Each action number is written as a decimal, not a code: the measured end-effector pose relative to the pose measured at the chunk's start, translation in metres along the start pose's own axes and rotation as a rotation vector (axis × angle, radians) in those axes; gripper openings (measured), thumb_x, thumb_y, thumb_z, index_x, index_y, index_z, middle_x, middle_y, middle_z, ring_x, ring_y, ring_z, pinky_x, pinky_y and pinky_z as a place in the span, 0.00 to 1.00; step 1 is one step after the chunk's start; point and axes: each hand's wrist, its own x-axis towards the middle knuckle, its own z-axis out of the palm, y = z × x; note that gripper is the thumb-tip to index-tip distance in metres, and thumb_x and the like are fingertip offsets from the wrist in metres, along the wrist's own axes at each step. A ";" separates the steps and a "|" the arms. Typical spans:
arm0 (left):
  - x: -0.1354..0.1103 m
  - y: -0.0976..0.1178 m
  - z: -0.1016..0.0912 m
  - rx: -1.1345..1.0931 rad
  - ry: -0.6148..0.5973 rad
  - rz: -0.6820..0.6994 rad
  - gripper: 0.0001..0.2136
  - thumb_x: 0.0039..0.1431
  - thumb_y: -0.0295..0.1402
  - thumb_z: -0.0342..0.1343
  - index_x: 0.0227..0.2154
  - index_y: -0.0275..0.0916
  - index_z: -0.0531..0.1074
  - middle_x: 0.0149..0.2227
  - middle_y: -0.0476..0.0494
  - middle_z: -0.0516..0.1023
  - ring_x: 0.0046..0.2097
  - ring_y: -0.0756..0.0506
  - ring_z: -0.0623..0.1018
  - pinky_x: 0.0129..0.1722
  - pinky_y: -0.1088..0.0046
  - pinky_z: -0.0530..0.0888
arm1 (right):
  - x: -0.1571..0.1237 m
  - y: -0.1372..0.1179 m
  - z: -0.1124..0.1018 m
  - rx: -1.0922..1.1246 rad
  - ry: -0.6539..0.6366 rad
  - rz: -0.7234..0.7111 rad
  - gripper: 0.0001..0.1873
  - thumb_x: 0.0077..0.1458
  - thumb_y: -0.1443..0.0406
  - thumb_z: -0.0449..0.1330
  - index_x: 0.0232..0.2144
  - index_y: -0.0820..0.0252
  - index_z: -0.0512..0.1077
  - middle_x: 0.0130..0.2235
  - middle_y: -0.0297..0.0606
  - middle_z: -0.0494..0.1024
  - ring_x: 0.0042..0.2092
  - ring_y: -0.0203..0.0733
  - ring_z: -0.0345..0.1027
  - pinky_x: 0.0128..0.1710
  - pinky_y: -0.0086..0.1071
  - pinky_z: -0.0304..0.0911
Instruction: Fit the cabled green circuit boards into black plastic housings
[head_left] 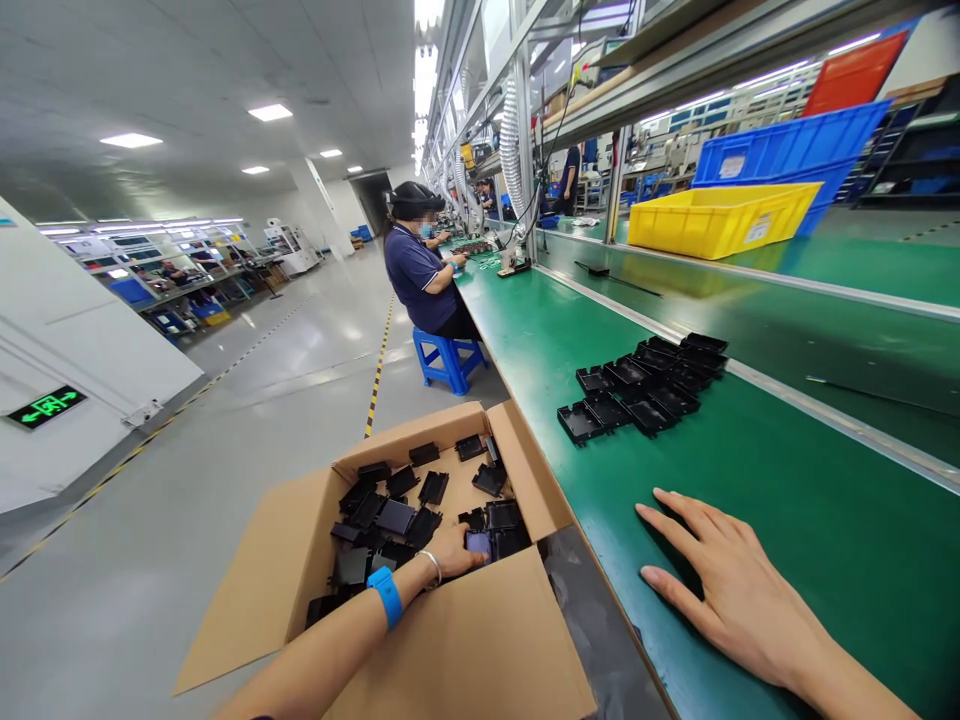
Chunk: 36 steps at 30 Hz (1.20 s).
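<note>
My left hand (455, 551), with a blue band and a bracelet on the wrist, reaches down into an open cardboard box (480, 640) beside the bench. Its fingers close on a black plastic part (478, 542) among several loose black parts (390, 515) in the box. My right hand (724, 580) lies flat on the green bench (787, 520), fingers spread, holding nothing. Farther along the bench, several black plastic housings (645, 385) lie in neat rows, well ahead of my right hand.
A seated person (424, 270) in a dark shirt works at the same bench on a blue stool (448, 362). A conveyor lane runs along the right, with a yellow bin (716, 218) and blue bins (787, 150). Grey floor with a yellow line lies to the left.
</note>
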 end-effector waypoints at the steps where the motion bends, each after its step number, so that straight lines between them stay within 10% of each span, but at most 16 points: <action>1: -0.002 -0.001 -0.001 -0.005 0.005 -0.011 0.15 0.64 0.37 0.55 0.51 0.36 0.67 0.51 0.39 0.70 0.48 0.41 0.74 0.46 0.57 0.74 | 0.000 0.000 0.000 0.002 0.000 0.005 0.30 0.59 0.47 0.52 0.59 0.51 0.64 0.62 0.43 0.61 0.61 0.56 0.55 0.55 0.51 0.58; 18: 0.006 -0.003 0.012 -0.415 -0.018 0.040 0.15 0.64 0.37 0.54 0.51 0.36 0.67 0.50 0.40 0.71 0.47 0.42 0.75 0.45 0.59 0.75 | 0.000 -0.002 -0.002 0.051 0.026 0.025 0.29 0.59 0.47 0.52 0.58 0.52 0.66 0.60 0.45 0.64 0.60 0.56 0.56 0.55 0.52 0.57; 36: 0.022 -0.010 -0.071 0.123 -0.023 0.245 0.15 0.64 0.36 0.55 0.51 0.37 0.68 0.53 0.39 0.69 0.50 0.41 0.73 0.48 0.56 0.73 | 0.002 -0.007 -0.010 0.117 -0.008 0.067 0.29 0.60 0.47 0.51 0.58 0.53 0.66 0.61 0.46 0.62 0.61 0.55 0.55 0.56 0.53 0.55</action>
